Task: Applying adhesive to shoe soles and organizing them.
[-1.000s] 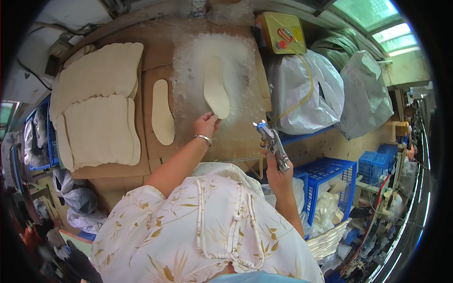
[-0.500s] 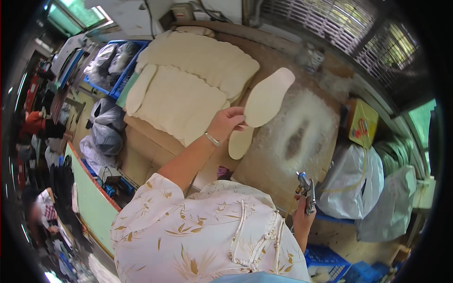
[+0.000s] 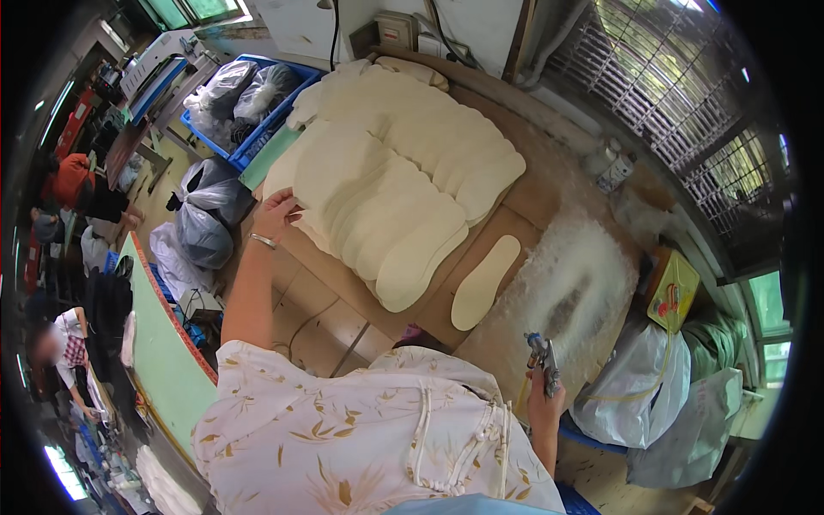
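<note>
My left hand [image 3: 276, 215] is at the left end of a broad spread of overlapping cream insoles [image 3: 421, 223], its fingers closed on the edge of a cream insole [image 3: 330, 167] that lies over the others. A single insole [image 3: 486, 283] rests apart, to the right of the spread. Low on the right, my right hand [image 3: 545, 399] grips a metal spray gun [image 3: 542, 360] with a blue part at its top. Just beyond the gun lies a board [image 3: 524, 318] with a whitish crust around a darker, sole-shaped patch.
Plastic-wrapped bundles fill a blue crate [image 3: 245, 159] at the back left. A yellow container [image 3: 671, 287] and white sacks [image 3: 639, 386] stand at the right, with a yellow hose over them. A green-topped table [image 3: 167, 326] is left of me; co-workers are farther off.
My left hand has swung left from beside the crusted board to the left end of the insole spread, with its insole. The right hand still holds the spray gun. The view has shifted.
</note>
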A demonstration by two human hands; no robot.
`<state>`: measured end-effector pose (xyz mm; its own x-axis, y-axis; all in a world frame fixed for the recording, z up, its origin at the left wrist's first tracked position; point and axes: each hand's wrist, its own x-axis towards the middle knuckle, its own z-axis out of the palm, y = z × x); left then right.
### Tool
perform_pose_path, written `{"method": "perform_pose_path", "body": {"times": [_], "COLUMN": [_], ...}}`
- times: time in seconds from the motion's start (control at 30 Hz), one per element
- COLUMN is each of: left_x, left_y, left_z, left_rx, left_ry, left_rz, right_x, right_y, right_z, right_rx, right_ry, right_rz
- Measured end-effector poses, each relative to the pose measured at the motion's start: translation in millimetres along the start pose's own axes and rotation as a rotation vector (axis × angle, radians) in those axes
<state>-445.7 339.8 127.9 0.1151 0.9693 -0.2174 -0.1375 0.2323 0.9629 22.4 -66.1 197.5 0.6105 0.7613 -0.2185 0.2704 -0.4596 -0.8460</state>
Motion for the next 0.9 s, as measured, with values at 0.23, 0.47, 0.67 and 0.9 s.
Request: {"method": "perform_pose_path", "body": {"times": [0.23,0.47,0.67,0.9], "left_x": [31,40,52,-13], "left_y": [-26,-61,-92,-93], "left_z": [-81,-76,-122,30], "left_rx": [0.002,-0.001,-0.217,0.401], "left_ry": [0.126,0.395,0.413,0.563], "left_rz": [-0.179,-0.277,-0.111,0.147], "right_x": [7,2,3,-3], "right_y": [-14,-11,-5,9], "right_z": [18,22,19,13], "right_rx": [-0.037,-0.051,0.003,0.0], "right_ry": [-0.005,0.01,-0.02,0.087], "right_rz": [0.018,0.035,0.061,0.075]}}
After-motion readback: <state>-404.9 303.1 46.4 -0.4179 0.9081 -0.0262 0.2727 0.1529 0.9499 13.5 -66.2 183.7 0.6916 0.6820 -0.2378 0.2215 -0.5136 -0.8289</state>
